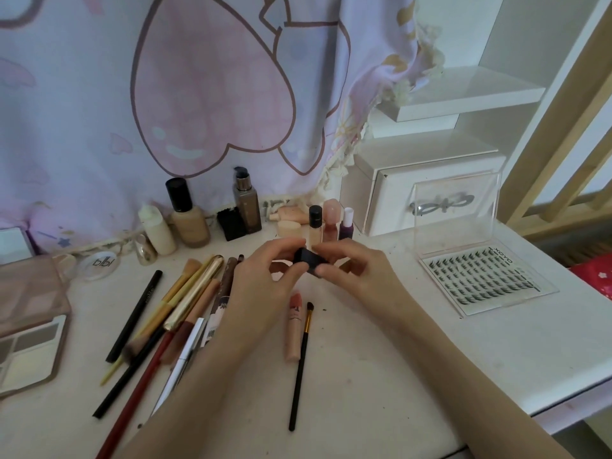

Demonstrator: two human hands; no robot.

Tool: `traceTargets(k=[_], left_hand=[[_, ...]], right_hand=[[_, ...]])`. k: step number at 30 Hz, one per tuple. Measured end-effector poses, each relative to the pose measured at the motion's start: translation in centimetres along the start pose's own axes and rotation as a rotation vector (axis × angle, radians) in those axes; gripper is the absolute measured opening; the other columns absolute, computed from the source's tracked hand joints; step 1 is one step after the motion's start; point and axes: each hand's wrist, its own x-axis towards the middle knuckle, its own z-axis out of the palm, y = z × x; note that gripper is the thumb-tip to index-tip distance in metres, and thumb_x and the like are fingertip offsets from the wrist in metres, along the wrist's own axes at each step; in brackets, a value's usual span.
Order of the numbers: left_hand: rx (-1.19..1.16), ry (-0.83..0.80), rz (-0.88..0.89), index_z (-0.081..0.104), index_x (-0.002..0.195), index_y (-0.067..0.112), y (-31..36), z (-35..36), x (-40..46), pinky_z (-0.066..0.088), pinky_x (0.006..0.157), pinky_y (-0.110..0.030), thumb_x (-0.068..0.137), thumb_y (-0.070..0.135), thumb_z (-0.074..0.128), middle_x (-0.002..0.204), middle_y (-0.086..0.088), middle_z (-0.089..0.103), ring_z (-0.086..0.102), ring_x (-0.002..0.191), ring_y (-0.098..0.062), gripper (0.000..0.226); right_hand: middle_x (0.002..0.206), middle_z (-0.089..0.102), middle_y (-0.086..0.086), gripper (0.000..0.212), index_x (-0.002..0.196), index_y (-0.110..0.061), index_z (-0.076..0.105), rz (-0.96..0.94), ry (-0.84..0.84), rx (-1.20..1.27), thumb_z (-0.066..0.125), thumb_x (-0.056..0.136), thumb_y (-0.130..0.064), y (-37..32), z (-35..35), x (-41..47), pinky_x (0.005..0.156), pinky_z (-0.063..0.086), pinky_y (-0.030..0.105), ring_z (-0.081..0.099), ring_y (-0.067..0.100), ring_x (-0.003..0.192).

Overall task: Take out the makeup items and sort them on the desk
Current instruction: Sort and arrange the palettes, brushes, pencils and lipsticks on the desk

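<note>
Centrally, both hands are meeting above the desk [381,369], pinching a small black item [309,260] between them. The left hand [265,276] is closing thumb and fingertips on the item's near-left end, and the right hand [354,270] is gripping its right end, so each grip is clamped on the same object; it is being held clear of the desk surface, just in front of the row of bottles [188,217] at the back. The item is showing as a short, dark, blocky piece with flat faces and a matte finish; what it is exactly cannot be told, since the fingers are covering much of it.

The step in hand appears to be examining or adjusting one item before placing it. Sorting looks well advanced: pencils and brushes [185,306] are lying in a loose fan at left, a pink lipstick tube [294,326] and a thin black brush [300,369] are lying side by side below the hands, palettes [29,323] are sitting at far left, and an open lash case [477,279] is resting at right.

The next move probably calls for releasing one hand and setting the black item down among similar things, perhaps beside the dark box near the bottles.
</note>
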Motion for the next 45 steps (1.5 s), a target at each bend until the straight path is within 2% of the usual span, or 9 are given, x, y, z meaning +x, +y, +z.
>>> traceTargets(k=[6,9,12,19,24,33,37,41,45], left_hand=[[-0.039,-0.006,0.027,0.047,0.116,0.039,0.3,0.2,-0.1,0.043,0.075,-0.001,0.087,0.01,0.058,0.1,0.033,0.053,0.054,0.093,0.016,0.042],[0.012,-0.029,0.025,0.046,0.117,0.039,0.0,0.1,-0.1,0.039,0.076,0.002,0.09,0.011,0.054,0.104,0.028,0.053,0.055,0.094,0.011,0.039],[0.076,-0.042,-0.005,0.055,0.117,0.029,-0.6,-0.3,-0.1,0.037,0.074,0.003,0.091,0.014,0.053,0.104,0.019,0.056,0.053,0.091,0.009,0.03],[0.137,-0.074,-0.01,0.059,0.115,0.023,-0.6,0.0,-0.3,0.036,0.074,0.004,0.092,0.014,0.052,0.103,0.015,0.055,0.053,0.087,0.002,0.025],[0.184,-0.078,-0.024,0.059,0.115,0.021,-0.9,0.0,-0.2,0.032,0.072,0.007,0.092,0.014,0.053,0.102,0.015,0.052,0.049,0.085,0.005,0.025],[0.352,-0.252,-0.037,0.056,0.117,0.029,-1.3,-0.8,0.3,0.033,0.067,-0.004,0.09,0.03,0.055,0.102,0.013,0.052,0.047,0.082,0.001,0.027],[0.373,-0.359,-0.064,0.051,0.12,0.031,-1.2,-1.0,0.1,0.032,0.065,-0.009,0.086,0.042,0.056,0.098,0.014,0.043,0.043,0.082,0.0,0.036],[0.454,-0.507,-0.034,0.043,0.127,0.031,-1.5,-0.9,-0.4,0.034,0.086,-0.02,0.084,0.05,0.055,0.1,0.012,0.039,0.037,0.1,-0.004,0.049],[0.436,-0.529,-0.019,0.048,0.118,0.028,-1.4,-1.0,-0.5,0.036,0.064,-0.014,0.089,0.035,0.051,0.084,0.016,0.044,0.046,0.076,-0.002,0.029]], right_hand=[[0.087,0.065,-0.011,0.02,0.096,-0.021,0.068,-0.06,-0.007,-0.173,0.07,0.08,-0.009,0.5,0.0,0.1,0.065,0.042,0.014,0.054,-0.001,0.075],[0.082,0.065,-0.021,0.027,0.089,-0.034,0.063,0.03,0.215,-0.149,0.066,0.082,-0.009,1.3,-1.9,0.6,0.064,0.042,0.008,0.056,-0.007,0.072],[0.085,0.063,-0.019,0.021,0.09,-0.031,0.058,0.166,0.38,-0.161,0.063,0.083,-0.012,2.4,-3.6,1.3,0.065,0.041,0.007,0.058,-0.008,0.08],[0.076,0.057,-0.021,0.036,0.07,-0.043,0.055,0.178,0.383,-0.293,0.061,0.077,-0.009,3.8,-3.4,2.4,0.061,0.035,-0.001,0.053,-0.012,0.067],[0.076,0.059,-0.013,0.02,0.095,-0.02,0.066,0.226,0.324,-0.397,0.062,0.079,-0.009,4.8,-3.3,3.1,0.062,0.034,0.004,0.053,0.001,0.069],[0.097,0.062,-0.001,0.027,0.11,-0.011,0.061,0.289,0.376,-0.384,0.063,0.083,-0.012,4.8,-3.2,2.3,0.075,0.035,0.014,0.054,0.011,0.085],[0.101,0.055,0.003,0.017,0.099,-0.011,0.058,0.301,0.453,-0.42,0.064,0.084,-0.016,4.2,-2.4,1.1,0.073,0.034,0.016,0.051,0.012,0.083],[0.087,0.055,0.001,0.004,0.082,-0.015,0.058,0.157,0.437,-0.402,0.061,0.085,-0.014,2.7,-0.1,0.1,0.065,0.034,0.012,0.05,0.007,0.072],[0.075,0.058,-0.007,0.007,0.081,-0.018,0.059,0.115,0.357,-0.268,0.058,0.087,-0.015,1.7,1.3,-0.4,0.063,0.039,0.006,0.052,-0.002,0.068]])
